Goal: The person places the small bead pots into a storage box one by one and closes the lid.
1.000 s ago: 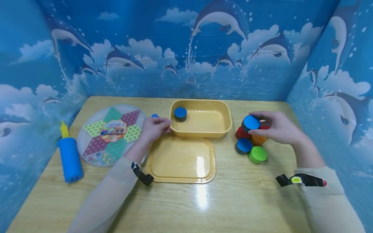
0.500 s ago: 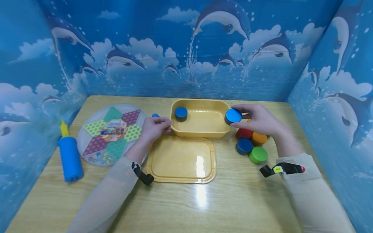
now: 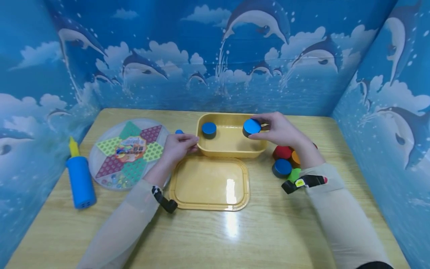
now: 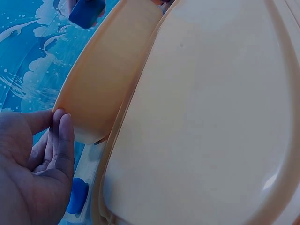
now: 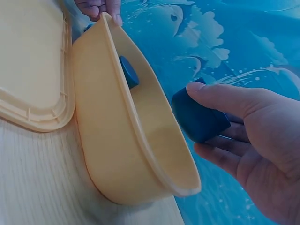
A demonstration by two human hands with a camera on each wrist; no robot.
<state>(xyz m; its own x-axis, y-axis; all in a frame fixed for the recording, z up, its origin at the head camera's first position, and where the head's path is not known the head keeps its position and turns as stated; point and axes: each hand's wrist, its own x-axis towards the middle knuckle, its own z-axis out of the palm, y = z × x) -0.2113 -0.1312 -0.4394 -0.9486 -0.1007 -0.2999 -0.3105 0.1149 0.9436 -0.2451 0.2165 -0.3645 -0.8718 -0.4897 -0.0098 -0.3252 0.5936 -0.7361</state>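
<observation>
My right hand holds a short blue cylinder by its sides, over the right part of a yellow plastic box. In the right wrist view, the thumb lies on one side of the blue cylinder and fingers on the other. My left hand pinches the left end of the box's rim, thumb and fingertips meeting at the edge in the left wrist view. A second blue cylinder stands inside the box at the left. The box's matching lid lies flat in front of it.
Right of the box is a group of short cylinders: red, blue, orange and green, partly behind my right forearm. At left lie a round star-patterned game board and a blue hand pump with a yellow nozzle.
My right hand has carried the blue cylinder leftward from above the coloured group to over the box. The left hand has stayed at the box's rim.
</observation>
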